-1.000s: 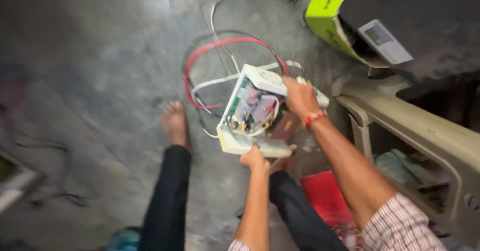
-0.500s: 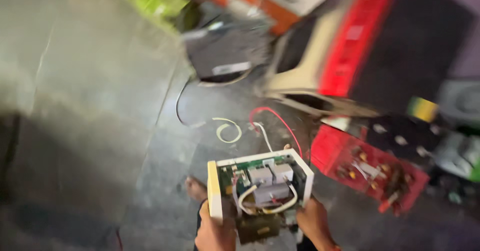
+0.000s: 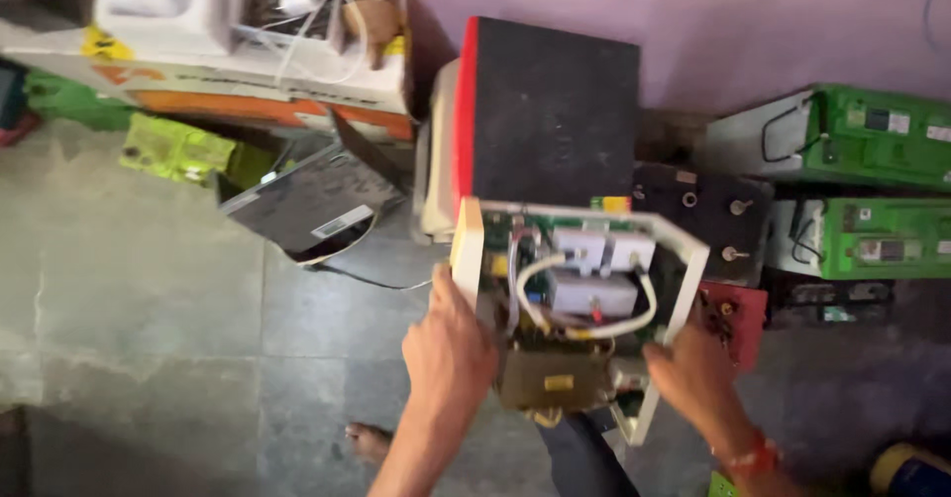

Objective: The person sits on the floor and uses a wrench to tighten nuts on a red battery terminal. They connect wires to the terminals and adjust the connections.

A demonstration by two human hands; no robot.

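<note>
Grey stone floor (image 3: 149,289) fills the left and near part of the scene, and a pale purple wall (image 3: 773,31) closes the far side. Against that wall stand a dark box with a red edge (image 3: 545,110), a black battery (image 3: 703,215) and two green batteries (image 3: 872,135) on the right.

Both hands hold an open white electrical unit (image 3: 580,299) in the air, in the middle of the scene and in front of the dark box. The left hand (image 3: 448,350) is closed around its left edge, fingers pressed on the yellow side. The right hand (image 3: 698,373) is closed on the lower right corner of the frame. Inside the unit are white blocks, thick white cables and a heavy brown transformer (image 3: 550,378) at the near end.

I think the unit may slip, because the heavy part hangs low and the grip is only on thin edges. If it falls, it could hit the bare foot (image 3: 369,442) on the floor below. A finger could also touch the bare circuit board or catch a loose cable. The red tray (image 3: 738,319) just beside the right hand could be knocked.
</note>
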